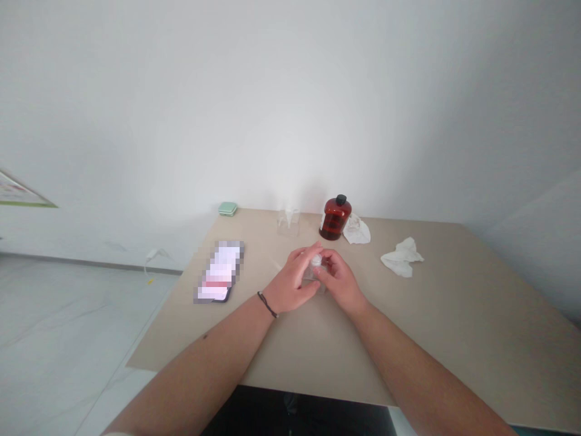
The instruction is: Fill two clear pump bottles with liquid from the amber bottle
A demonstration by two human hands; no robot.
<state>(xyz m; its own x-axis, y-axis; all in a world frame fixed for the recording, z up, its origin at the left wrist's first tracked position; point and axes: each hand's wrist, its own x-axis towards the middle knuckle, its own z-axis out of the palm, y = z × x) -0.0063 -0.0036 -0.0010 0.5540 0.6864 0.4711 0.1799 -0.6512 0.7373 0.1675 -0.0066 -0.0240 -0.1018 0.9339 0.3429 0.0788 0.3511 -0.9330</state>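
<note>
Near the middle of the table, both hands meet around a small clear bottle [312, 273] with a white top [316, 260]. My left hand [290, 283] curls round its left and far side, with the thumb along the near side. From the right, my right hand [341, 280] has its thumb and fingers closed at the white top. Fingers cover much of the bottle. Just beyond the hands stands a dark red-brown bottle [334, 219] with a black cap. A clear square container [288, 225] with a white nozzle-like part is to its left.
A lit phone [222, 266], blurred out, lies on the left of the beige table [436, 315]. At the back left corner sits a green case [227, 209]. One crumpled tissue [358, 231] lies beside the red-brown bottle, another tissue [402, 258] farther right. The wall [290, 109] borders the back edge.
</note>
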